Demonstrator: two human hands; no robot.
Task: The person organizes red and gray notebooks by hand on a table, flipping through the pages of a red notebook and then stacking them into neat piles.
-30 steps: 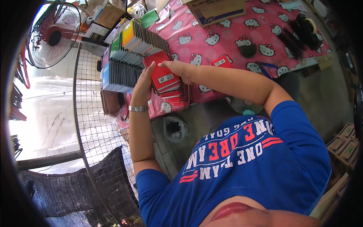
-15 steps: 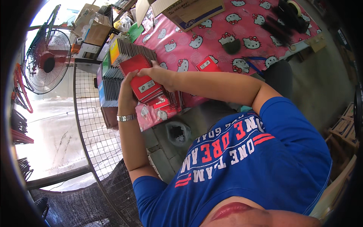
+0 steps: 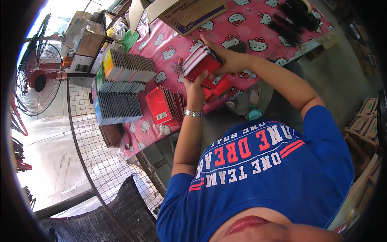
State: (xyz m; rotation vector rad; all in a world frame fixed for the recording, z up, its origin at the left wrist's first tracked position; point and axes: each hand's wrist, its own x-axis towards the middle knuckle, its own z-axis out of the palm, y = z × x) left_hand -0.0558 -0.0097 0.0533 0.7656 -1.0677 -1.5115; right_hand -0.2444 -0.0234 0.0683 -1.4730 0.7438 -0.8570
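Standing leftmost, coloured notebook stacks (image 3: 121, 107); next, red stack (image 3: 159, 105); then left hand (image 3: 196, 92) and right hand (image 3: 230, 62), pinching a red notebook bundle (image 3: 207, 67) between them above the pink-covered desk (image 3: 177, 43), now shifted rightward off the red stack; batch apparently separated.

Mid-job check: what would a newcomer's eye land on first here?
Probably the bundle of red notebooks held between the left hand and right hand, over the pink patterned tablecloth. Next, perhaps, the packed rows of yellow, green and blue notebooks at the cloth's left end, then the large fan at the picture's far left.
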